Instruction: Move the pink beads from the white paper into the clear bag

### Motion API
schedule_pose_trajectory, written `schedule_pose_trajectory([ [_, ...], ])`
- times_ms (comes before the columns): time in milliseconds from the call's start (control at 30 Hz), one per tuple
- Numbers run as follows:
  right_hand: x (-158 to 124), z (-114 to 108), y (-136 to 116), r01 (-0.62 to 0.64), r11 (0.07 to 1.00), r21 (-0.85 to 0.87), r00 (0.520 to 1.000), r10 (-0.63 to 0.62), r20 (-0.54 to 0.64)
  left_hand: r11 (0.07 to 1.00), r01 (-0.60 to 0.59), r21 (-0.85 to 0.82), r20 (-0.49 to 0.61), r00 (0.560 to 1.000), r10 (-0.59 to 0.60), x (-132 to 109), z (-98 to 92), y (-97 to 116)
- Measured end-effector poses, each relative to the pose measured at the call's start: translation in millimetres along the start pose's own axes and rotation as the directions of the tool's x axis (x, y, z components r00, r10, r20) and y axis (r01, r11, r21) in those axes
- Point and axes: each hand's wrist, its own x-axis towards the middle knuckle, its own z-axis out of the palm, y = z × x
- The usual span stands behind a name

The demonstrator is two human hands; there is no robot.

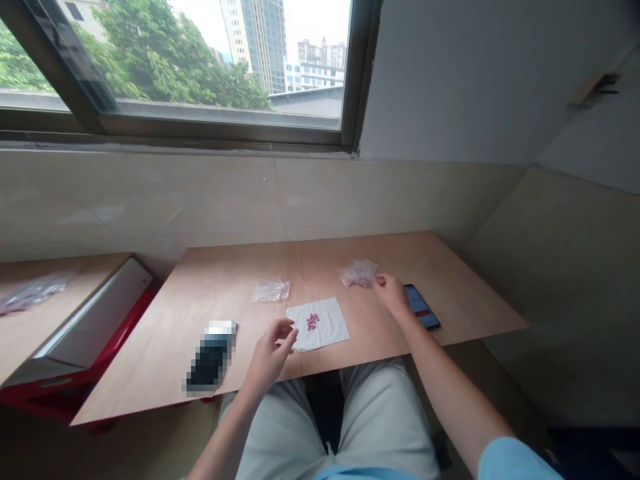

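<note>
A small white cloth lies on the table with a cluster of small red beads on it. At the cloth's left edge hovers my left hand, its fingers loosely curled, thumb and fingertips apart, nothing visible between them. My right hand is at the right edge of a clear plastic bag with reddish small pieces inside. Its fingertips are pinched together at the bag's edge. Another clear plastic bag lies flat behind the cloth, to its left.
A phone lies right of my right hand, partly behind the forearm. A pixelated dark object lies left on the wooden table. Farther left, a second table carries clear plastic. A wall and window stand behind.
</note>
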Motion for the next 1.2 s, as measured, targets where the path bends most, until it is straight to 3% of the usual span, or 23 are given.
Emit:
schedule_pose_trajectory([
  [100,-34.1,8.9,11.0,0.066,0.993,-0.094,0.994,-0.057,0.094,0.999,-0.008,0.05,-0.082,0.997,0.012,31.2,-10.2,-8.6],
  [267,-85.5,23.7,3.4,0.186,0.976,-0.112,0.945,-0.147,0.292,0.882,-0.043,0.47,-0.151,0.98,0.128,107.9,-39.7,-26.0],
  [367,-106.7,29.0,-7.9,0.273,0.959,-0.075,0.903,-0.228,0.365,0.702,-0.021,0.712,-0.082,0.99,0.112,146.5,-56.9,-37.0],
  [567,-119.7,34.3,-15.6,0.332,0.943,-0.023,0.832,-0.281,0.477,0.569,-0.011,0.822,0.037,0.999,-0.034,195.1,-64.1,-51.8],
  [833,-117.1,28.2,-20.6,0.377,0.925,0.048,0.768,-0.341,0.541,0.481,0.052,0.875,0.039,0.984,-0.176,226.1,-60.6,-72.2],
  [1200,-110.7,29.7,-15.3,0.357,0.928,0.104,0.742,-0.349,0.573,0.521,0.096,0.848,-0.036,0.991,-0.125,228.5,-63.2,-86.2],
])
